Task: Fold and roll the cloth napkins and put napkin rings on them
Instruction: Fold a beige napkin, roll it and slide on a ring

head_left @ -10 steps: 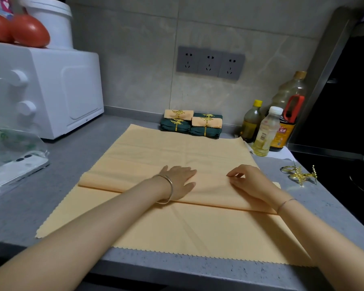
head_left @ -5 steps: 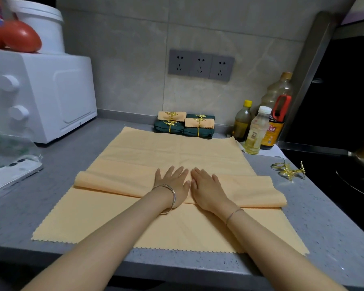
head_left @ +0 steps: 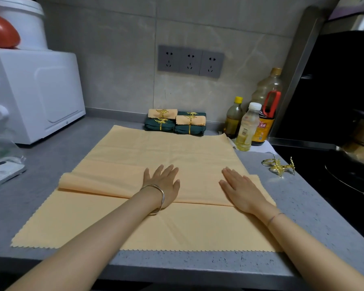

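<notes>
Ringed napkins (head_left: 175,122), apparently four, done; peach napkin (head_left: 198,227) partly folded, left hand (head_left: 163,182) and right hand (head_left: 241,189) pressing flat-fingered, gripping nothing; gold rings (head_left: 278,165) unused.

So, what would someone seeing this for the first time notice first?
A big peach napkin covers the middle of the counter, left hand and right hand pressed flat on its folded band. Finished ringed napkins are stacked by the back wall; loose gold rings lie at right.

Grey counter (head_left: 307,211) under orange napkin (head_left: 177,229)
</notes>
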The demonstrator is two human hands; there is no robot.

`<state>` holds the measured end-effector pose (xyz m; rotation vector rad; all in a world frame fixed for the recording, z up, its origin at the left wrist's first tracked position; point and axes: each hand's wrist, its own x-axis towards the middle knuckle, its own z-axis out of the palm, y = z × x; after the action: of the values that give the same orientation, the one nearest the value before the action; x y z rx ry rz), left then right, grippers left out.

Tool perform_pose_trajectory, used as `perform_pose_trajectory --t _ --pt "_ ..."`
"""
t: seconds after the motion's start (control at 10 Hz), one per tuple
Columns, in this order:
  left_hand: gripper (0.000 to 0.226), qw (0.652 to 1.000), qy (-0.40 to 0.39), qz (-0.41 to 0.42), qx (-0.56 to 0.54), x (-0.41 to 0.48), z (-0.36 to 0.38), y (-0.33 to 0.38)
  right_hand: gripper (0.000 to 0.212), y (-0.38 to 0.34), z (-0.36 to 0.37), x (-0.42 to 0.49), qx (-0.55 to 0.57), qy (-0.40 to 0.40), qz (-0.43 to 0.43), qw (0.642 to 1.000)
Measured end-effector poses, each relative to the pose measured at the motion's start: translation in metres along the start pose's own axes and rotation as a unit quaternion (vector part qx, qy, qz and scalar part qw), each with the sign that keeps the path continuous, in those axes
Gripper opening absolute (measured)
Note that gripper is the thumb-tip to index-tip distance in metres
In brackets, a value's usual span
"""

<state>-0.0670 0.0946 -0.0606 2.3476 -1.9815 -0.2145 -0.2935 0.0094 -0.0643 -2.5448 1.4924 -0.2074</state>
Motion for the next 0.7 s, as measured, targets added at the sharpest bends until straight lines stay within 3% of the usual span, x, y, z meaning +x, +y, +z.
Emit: perform_pose_trajectory --t 0.2,0.4,0.7 --pt "0.053 1.0 -0.001 0.002 -0.002 -0.001 -0.001 0.0 0.061 0.036 -0.011 0.0 -0.023 -0.011 0.05 0.998" --pt "0.055 1.0 -0.006 -0.003 0.005 -0.003 -0.002 0.002 0.061 0.028 -0.02 0.008 -0.056 -0.04 0.085 0.994" --pt "0.055 1.0 -0.004 -0.01 0.005 -0.001 -0.001 0.002 0.042 -0.105 0.004 0.025 0.016 -0.056 -0.078 0.995"
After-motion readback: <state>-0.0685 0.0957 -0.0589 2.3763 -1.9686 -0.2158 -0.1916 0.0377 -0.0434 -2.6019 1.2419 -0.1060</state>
